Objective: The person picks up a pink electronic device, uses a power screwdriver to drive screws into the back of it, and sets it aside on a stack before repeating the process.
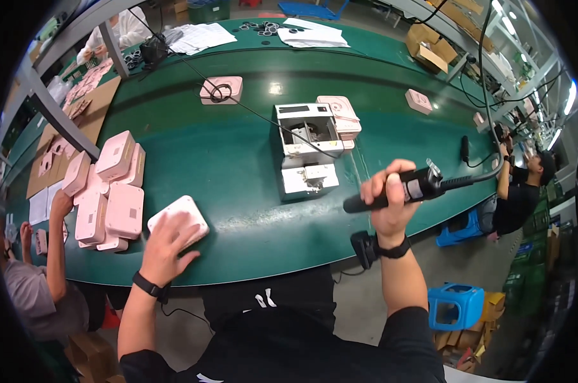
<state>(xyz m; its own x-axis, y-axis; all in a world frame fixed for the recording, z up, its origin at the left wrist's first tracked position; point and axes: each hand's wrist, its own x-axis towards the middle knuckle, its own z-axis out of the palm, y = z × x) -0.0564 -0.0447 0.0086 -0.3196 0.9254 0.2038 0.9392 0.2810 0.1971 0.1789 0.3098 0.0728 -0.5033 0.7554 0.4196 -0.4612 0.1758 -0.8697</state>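
Note:
My right hand (pixel 392 207) is wrapped round a black electric screwdriver (pixel 424 183), held above the table's right part. A cable runs from the screwdriver's far end off to the right. Fingers spread, my left hand (pixel 164 247) lies over a pale pink square plastic housing (pixel 190 205) near the table's front edge and covers part of it. Left of that housing stands a pile of similar pink housings (pixel 124 210). Ahead, between my hands, sits a white metal machine with an open-topped compartment (pixel 308 151), beside a stack of pink housings (pixel 340 115).
On the green table (pixel 251 191), more pink housings stand farther off, one with a coiled black cable (pixel 220 94) on it. A thin cable crosses above the machine. At the left, another person's hand (pixel 61 204) touches the pile; another person (pixel 525 185) works at the right. A blue stool (pixel 455 305) stands below.

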